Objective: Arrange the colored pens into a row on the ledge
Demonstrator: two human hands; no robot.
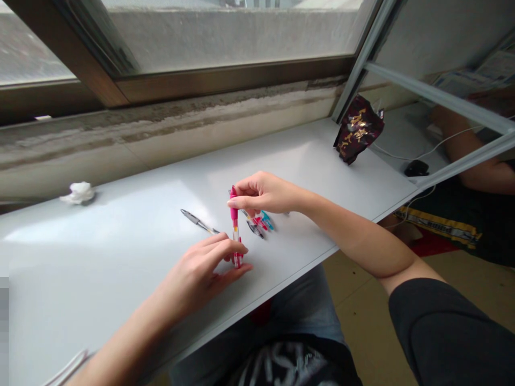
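Note:
A pink pen (236,235) with a clear barrel stands nearly upright between my two hands, over the desk. My right hand (263,193) pinches its pink upper part between thumb and fingers. Around the lower end, my left hand (213,262) closes its thumb and fingers. Behind my left fingers lies a grey and black pen (197,221), its near end hidden by that hand. Several pens lie in a small group under my right hand, among them a red one (259,222), a blue one (267,220) and a black one (255,230).
A crumpled white tissue (80,193) lies at the desk's back left. A dark packet with gold writing (358,130) stands at the back right, beside a metal frame (438,96). Beyond that frame another person's arm (470,155) and a white cable (438,143) show.

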